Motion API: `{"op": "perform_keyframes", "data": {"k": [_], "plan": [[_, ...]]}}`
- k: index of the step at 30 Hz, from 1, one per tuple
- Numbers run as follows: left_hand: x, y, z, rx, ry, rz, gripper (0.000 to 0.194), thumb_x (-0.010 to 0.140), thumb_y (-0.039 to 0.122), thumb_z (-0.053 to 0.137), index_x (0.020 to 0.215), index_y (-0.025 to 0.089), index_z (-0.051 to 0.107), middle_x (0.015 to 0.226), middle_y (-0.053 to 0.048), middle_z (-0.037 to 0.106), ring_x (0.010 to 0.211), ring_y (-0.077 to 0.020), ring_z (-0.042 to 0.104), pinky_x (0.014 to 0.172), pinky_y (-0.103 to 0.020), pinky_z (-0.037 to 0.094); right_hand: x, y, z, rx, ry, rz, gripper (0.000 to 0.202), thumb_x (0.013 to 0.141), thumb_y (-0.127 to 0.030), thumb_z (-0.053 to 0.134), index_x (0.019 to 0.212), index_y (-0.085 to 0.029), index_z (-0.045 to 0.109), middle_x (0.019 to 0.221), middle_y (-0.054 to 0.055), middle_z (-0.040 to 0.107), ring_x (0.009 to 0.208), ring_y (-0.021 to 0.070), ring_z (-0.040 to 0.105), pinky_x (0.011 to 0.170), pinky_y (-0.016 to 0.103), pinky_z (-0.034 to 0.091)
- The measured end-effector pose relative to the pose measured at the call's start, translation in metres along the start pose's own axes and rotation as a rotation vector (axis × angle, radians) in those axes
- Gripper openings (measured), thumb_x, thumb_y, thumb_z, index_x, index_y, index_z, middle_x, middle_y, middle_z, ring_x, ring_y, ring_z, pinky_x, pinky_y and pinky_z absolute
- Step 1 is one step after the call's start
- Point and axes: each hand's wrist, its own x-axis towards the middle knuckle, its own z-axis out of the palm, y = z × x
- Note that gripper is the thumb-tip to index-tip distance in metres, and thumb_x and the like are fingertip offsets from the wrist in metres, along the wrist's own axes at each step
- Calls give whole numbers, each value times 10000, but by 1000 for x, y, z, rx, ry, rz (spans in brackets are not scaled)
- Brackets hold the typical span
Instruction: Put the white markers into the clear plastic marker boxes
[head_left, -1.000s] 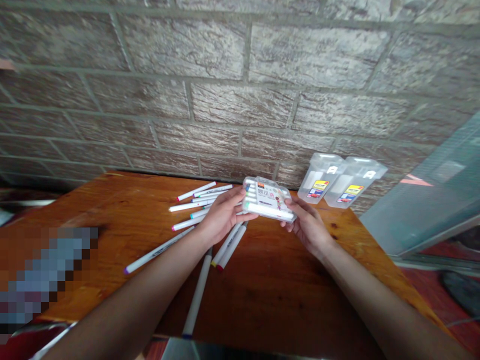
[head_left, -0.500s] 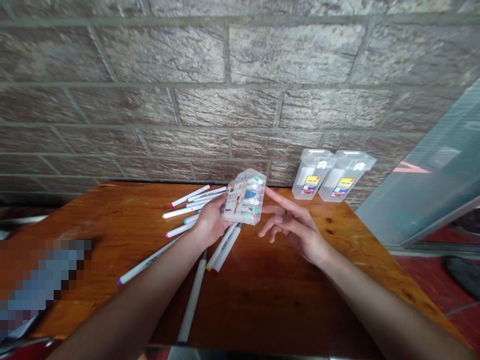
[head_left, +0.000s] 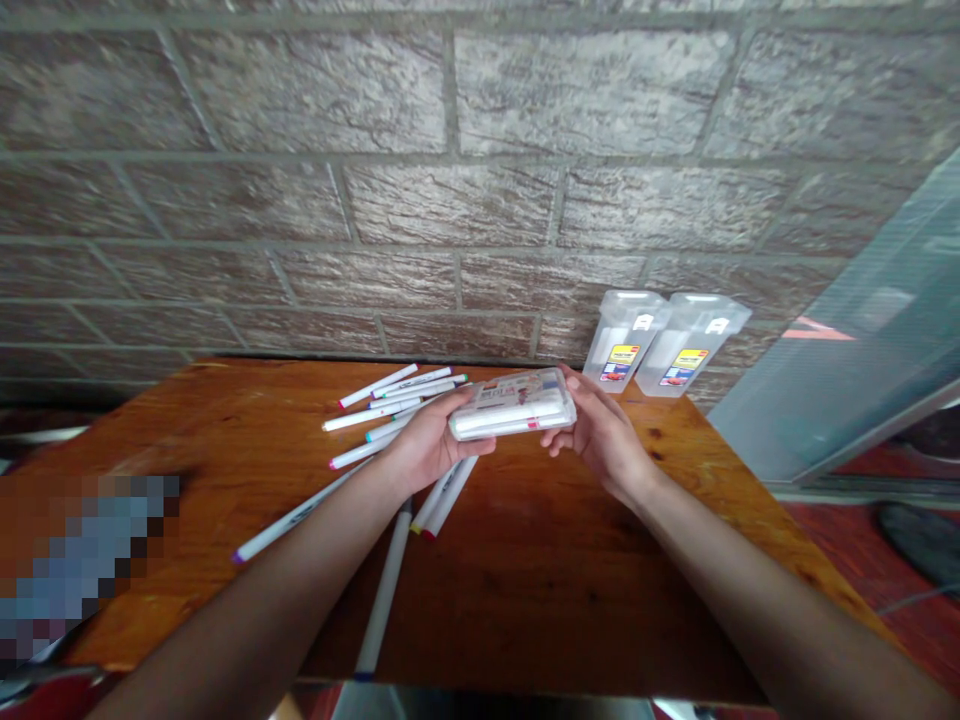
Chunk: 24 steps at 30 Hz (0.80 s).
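Note:
A clear plastic case of markers (head_left: 514,405) is held level above the wooden table. My left hand (head_left: 439,435) grips its left end, thumb on top and fingers beneath. At the case's right end, my right hand (head_left: 600,425) has its thumb and fingers closed on the edge. Several white markers with coloured ends (head_left: 379,413) lie scattered on the table to the left, partly behind my left hand and forearm. Two more markers (head_left: 448,495) lie below the case, and one long marker (head_left: 386,590) points toward the front edge.
Two translucent plastic containers (head_left: 619,345) with yellow labels stand at the back right of the table (head_left: 600,600), against the brick wall (head_left: 510,200). A pixelated patch covers the far left. A glass panel stands at the right.
The case has tipped from upright to nearly flat, its end swinging right. My right hand, earlier spread beside it, has closed on its right end.

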Motion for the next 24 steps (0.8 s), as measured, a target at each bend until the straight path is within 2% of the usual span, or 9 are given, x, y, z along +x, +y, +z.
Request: {"op": "perform_keyframes", "data": {"k": [5, 18, 24], "plan": [[-1, 2, -1, 3, -15, 2, 196, 1044, 188, 556, 1132, 89, 700, 916, -106, 805, 582, -161, 729, 454, -261, 642, 0, 2, -1, 12, -27, -3, 595, 869, -491, 791, 1347, -211, 572, 848, 15, 759, 496, 166, 698, 430, 270, 559], [-1, 1, 0, 17, -8, 31, 211, 1029, 205, 580, 1139, 86, 714, 988, -142, 803, 584, -171, 722, 473, -292, 648, -1, -3, -1, -10, -44, 1, 483, 906, -447, 751, 1314, -236, 606, 895, 26, 767, 520, 158, 699, 463, 277, 575], [0, 1, -2, 17, -35, 37, 200, 1037, 206, 573, 1135, 94, 706, 970, -126, 802, 577, -165, 717, 476, -290, 648, -1, -3, 0, -11, -44, 5, 506, 896, -447, 755, 1322, -214, 611, 861, 26, 760, 516, 165, 700, 461, 278, 579]]}}
